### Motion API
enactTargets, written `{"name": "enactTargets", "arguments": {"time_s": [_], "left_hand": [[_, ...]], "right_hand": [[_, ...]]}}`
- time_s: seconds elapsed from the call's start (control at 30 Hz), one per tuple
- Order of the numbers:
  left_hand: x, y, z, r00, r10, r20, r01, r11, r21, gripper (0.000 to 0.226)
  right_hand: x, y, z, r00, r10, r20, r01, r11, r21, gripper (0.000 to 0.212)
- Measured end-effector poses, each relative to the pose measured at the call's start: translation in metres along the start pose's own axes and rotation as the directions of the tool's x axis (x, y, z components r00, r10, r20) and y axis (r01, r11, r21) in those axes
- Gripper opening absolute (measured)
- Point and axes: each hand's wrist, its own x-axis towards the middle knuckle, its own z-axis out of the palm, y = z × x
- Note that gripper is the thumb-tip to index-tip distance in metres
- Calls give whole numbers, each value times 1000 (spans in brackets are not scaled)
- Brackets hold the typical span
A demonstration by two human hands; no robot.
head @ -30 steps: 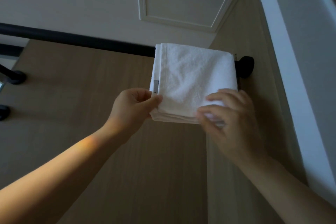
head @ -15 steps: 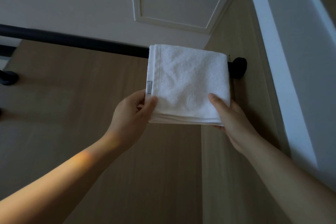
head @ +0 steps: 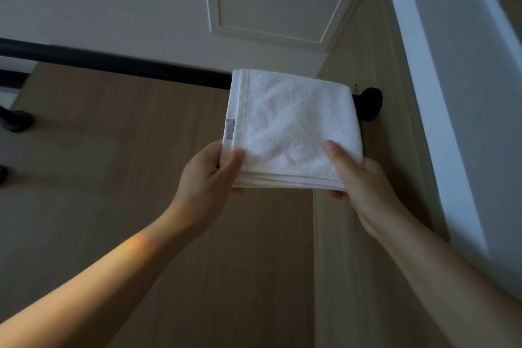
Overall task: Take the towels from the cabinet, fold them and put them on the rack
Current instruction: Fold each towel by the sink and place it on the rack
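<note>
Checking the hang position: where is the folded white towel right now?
In the head view, the white towel hangs over the black rack bar at its right end, beside the round wall mount. The left hand and right hand pinch its lower corners.

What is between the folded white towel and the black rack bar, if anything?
Nothing visible. The towel already lies over the right end of the black bar, beside its wall mount. The left hand and the right hand pinch its lower corners directly.
</note>
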Motion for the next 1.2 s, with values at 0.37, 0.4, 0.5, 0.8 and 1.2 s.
{"name": "enactTargets", "arguments": {"time_s": [0.37,0.4,0.5,0.8,1.2], "left_hand": [[4,2,28,999,12,42,-17,992,123,31],[4,1,27,999,12,42,-17,991,132,30],[3,0,22,998,19,55,-28,986,165,24],[-33,-6,-18,974,-96,206,38,962,269,28],[-216,-56,-56,676,-428,600,-132,731,670,33]], "right_hand": [[4,6,-17,985,119,-125,-120,993,7,61],[4,9,-16,985,122,-125,-122,992,1,63],[-1,16,-14,982,146,-118,-148,989,-8,64],[-70,29,-31,994,112,19,-94,903,-419,44],[-222,99,11,821,362,442,211,526,-824,27]]}}
